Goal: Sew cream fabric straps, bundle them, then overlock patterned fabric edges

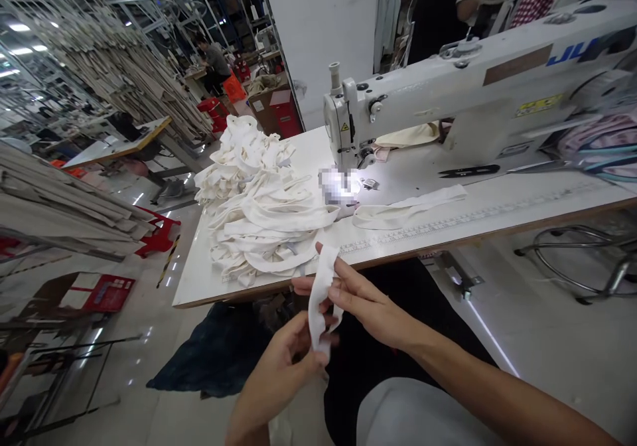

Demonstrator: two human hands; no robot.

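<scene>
A white fabric strip (322,280) hangs between my two hands, just in front of the table's front edge. My left hand (283,366) pinches its lower end between thumb and fingers. Higher up, my right hand (365,300) grips the strip, its fingers curled round the cloth. Behind them a heap of white fabric strips (269,214) lies on the left part of the sewing table. Another white strip (411,208) lies folded to the right, near the lit needle area of the sewing machine (428,97).
A printed ruler (448,219) runs along the table's front edge. Black thread snips (469,171) lie on the machine bed. A metal stool base (597,260) stands at the right. Racks of hanging cloth (114,54) and a red box (102,292) are at the left.
</scene>
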